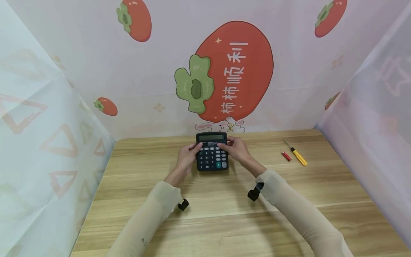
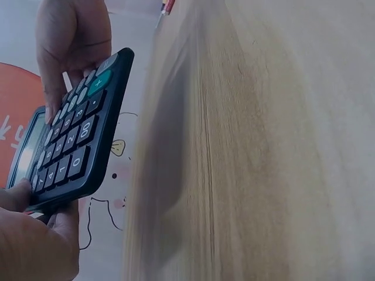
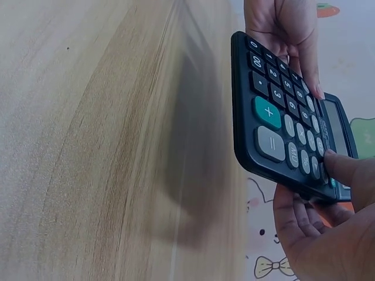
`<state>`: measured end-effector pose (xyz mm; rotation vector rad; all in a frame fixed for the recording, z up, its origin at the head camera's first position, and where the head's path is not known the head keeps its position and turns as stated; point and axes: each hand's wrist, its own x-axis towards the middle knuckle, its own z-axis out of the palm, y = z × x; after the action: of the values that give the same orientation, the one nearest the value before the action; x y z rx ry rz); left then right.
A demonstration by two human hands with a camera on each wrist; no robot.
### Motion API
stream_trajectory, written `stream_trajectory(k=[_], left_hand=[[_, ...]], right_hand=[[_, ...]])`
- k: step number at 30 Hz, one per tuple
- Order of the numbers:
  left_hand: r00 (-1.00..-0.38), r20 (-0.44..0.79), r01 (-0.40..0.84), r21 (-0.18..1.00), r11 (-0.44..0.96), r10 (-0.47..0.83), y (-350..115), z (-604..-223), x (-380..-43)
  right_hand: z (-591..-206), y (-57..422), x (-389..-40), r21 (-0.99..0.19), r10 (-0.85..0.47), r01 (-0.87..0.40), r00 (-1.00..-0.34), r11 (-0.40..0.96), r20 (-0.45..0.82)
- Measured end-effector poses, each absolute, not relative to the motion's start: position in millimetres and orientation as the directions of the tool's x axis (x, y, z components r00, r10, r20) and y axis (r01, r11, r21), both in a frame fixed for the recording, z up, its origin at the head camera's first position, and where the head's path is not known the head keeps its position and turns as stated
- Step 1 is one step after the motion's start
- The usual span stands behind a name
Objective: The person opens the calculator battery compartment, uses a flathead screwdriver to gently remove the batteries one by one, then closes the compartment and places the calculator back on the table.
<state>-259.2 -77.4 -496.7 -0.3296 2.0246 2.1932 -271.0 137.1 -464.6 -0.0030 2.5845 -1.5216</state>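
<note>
A black desk calculator (image 1: 207,159) with white and green keys is held up above the wooden table, its display toward the back wall. My left hand (image 1: 187,156) grips its left side, thumb on the front face near the top keys and fingers behind. On the opposite side my right hand (image 1: 237,148) grips it the same way, the thumb lying by the upper keys. In the right wrist view the calculator (image 3: 275,111) stands apart from the table, its shadow falling on the wood. The left wrist view shows the calculator (image 2: 76,129) between both hands.
To the right on the table (image 1: 224,228) lie a small red lighter (image 1: 286,156) and a screwdriver (image 1: 299,157) with a yellow handle. A wall covering with printed persimmons (image 1: 244,71) rises behind the table, and pale sheets hang at both sides.
</note>
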Motion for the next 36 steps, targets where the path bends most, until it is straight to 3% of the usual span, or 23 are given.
stream_trajectory(k=[36], left_hand=[[-0.950, -0.311, -0.313, 0.946, 0.077, -0.037, -80, -506, -272]], right_hand=[[-489, 134, -281, -0.824, -0.040, 0.092, -0.990, 0.558, -0.138]])
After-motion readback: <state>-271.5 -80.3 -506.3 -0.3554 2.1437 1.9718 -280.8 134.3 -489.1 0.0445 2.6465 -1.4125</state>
